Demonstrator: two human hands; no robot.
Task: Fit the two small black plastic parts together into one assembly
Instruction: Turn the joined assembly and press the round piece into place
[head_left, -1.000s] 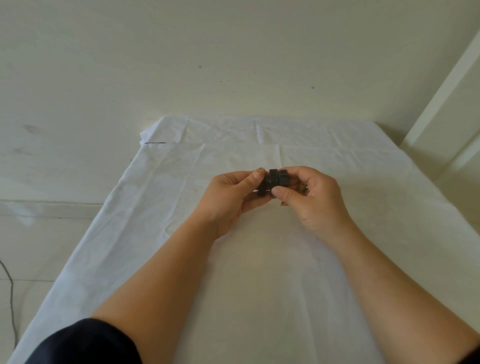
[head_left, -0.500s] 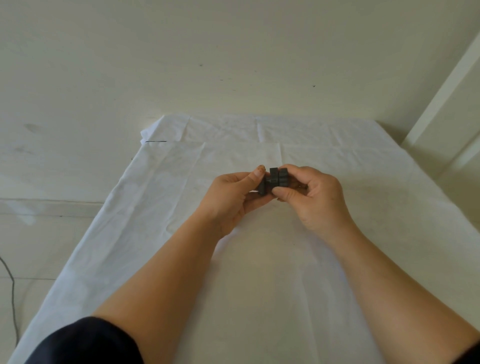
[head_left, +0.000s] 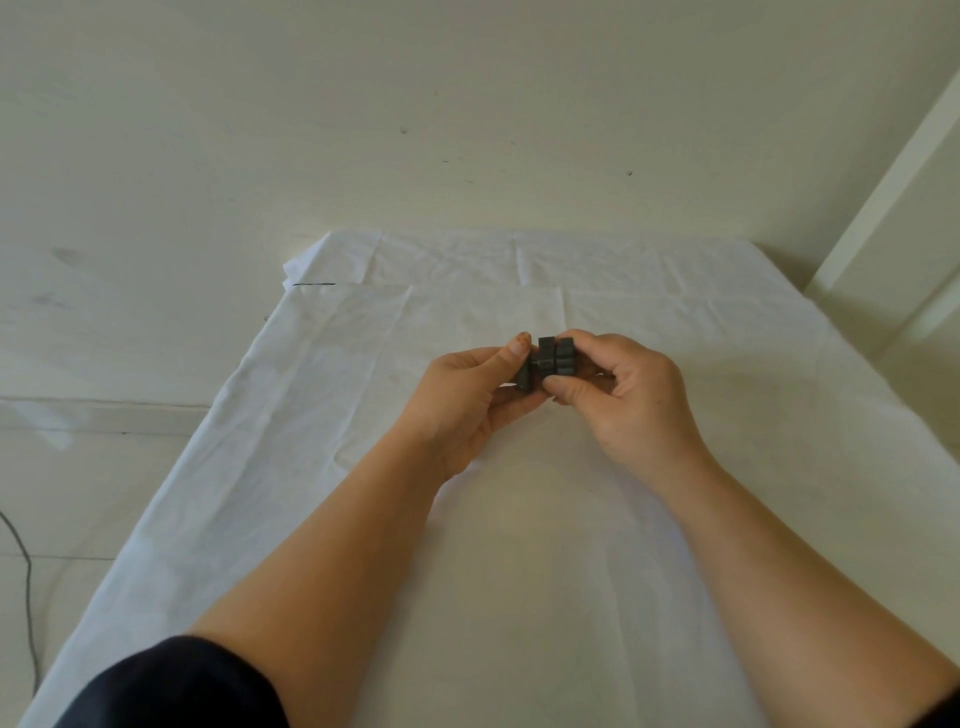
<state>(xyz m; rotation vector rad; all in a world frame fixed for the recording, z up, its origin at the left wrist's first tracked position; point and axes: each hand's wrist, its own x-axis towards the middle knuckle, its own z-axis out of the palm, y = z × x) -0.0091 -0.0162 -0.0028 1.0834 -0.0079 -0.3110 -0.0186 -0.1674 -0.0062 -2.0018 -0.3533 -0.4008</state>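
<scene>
Two small black plastic parts meet between my hands above the white cloth (head_left: 519, 545). My left hand (head_left: 467, 400) pinches the left black part (head_left: 524, 376) between thumb and fingers; most of that part is hidden behind the thumb. My right hand (head_left: 628, 395) grips the right black part (head_left: 556, 356), a blocky ribbed piece, with its thumb below and fingers on top. The two parts touch side by side; whether they are locked together I cannot tell.
The white cloth covers a table that runs away from me to a cream wall (head_left: 467, 130). A pale floor (head_left: 78, 467) and a thin dark cable (head_left: 26, 582) lie to the left. A cream post (head_left: 893, 197) stands at the right.
Both hands have stayed pressed together on the parts and have barely shifted. The parts look the same as before.
</scene>
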